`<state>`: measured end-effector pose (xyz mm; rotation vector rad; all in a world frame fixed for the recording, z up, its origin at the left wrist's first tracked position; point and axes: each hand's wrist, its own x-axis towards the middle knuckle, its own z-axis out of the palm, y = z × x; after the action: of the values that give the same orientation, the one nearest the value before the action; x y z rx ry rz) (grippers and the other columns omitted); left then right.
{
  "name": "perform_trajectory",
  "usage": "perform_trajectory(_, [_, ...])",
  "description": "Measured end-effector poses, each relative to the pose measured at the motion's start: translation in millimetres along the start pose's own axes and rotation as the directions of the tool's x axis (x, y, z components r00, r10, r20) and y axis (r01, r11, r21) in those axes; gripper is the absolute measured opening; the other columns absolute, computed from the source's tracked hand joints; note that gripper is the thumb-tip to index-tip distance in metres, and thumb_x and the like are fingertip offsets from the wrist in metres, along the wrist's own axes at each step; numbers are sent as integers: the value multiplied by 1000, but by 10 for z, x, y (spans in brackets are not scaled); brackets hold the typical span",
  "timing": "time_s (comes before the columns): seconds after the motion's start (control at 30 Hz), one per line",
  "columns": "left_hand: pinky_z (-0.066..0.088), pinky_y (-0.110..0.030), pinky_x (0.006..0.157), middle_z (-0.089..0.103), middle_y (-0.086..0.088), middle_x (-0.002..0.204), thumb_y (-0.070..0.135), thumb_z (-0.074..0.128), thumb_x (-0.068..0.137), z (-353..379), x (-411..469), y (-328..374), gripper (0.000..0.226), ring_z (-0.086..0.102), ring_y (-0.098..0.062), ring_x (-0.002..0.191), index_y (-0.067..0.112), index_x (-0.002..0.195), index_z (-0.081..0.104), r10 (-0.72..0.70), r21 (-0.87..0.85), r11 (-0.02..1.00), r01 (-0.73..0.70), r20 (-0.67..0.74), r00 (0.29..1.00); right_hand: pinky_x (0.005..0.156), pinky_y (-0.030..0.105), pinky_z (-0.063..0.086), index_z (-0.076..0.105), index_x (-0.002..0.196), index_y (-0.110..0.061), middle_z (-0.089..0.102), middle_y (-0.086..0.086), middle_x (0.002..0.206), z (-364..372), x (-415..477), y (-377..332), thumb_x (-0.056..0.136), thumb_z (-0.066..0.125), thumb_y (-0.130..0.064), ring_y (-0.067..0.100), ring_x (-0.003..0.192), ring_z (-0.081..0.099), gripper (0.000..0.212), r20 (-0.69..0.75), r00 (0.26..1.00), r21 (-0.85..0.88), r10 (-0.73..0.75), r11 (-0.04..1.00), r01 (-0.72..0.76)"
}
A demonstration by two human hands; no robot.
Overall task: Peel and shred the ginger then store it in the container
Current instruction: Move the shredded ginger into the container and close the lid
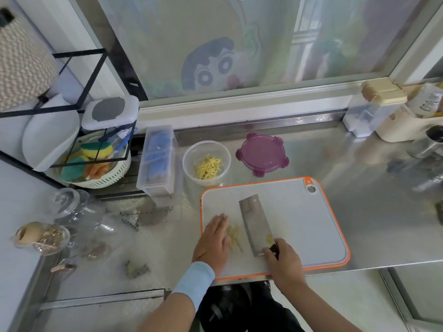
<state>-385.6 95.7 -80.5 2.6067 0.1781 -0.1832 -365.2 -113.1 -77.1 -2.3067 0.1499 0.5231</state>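
Note:
A small heap of yellow ginger shreds [235,238] lies on the grey, orange-rimmed cutting board [299,224]. My left hand [214,240] lies flat on the board with straight fingers, just left of the shreds. My right hand [282,262] grips the dark handle of a cleaver [255,224], whose broad blade lies on the board right of the shreds, a bit of ginger stuck near its heel. Behind the board stands a clear round container [206,162] holding more shredded ginger. Its purple lid [262,154] lies beside it on the right.
The steel counter [359,200] carries a clear box with blue items [158,161] left of the container, a white basket of sponges [96,168] under a black rack, glass jars [69,207] at the left, and canisters [374,109] at the back right.

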Motion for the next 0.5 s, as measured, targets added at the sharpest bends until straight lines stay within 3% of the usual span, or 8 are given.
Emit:
perform_trajectory(0.17, [-13,-28,117,-30,11,151,39,23,103,165,60,-3,64,-23,-7,143,21,151,-15,-77,109,992,66,97,992,78,36,47,57,102,-16,57,-2,92,142,-90,25,96,60,-34,22,88,56,20,-30,1000,-36,-3,999,2])
perform_trajectory(0.27, [-14,-30,118,-35,7,150,49,11,99,288,84,65,67,-28,-9,141,19,144,-27,-61,117,992,47,120,991,77,31,47,56,120,-19,58,-2,99,271,-145,39,98,58,-38,21,91,59,30,-2,998,-121,-61,991,60])
perform_trajectory(0.37, [-22,-25,113,-41,5,147,59,-3,86,377,79,158,76,-32,-8,140,17,143,-31,-33,97,995,22,110,993,79,28,47,51,138,-23,58,-2,106,403,-205,31,99,55,-39,19,94,60,42,13,993,-152,-115,982,115])
perform_trajectory(0.5, [-23,-26,113,-42,2,148,55,-8,83,478,62,190,78,-34,-10,139,14,145,-30,-43,126,992,32,87,995,76,25,45,45,143,-29,55,-4,103,521,-290,-44,101,54,-31,16,91,57,43,36,990,-95,-139,985,141])
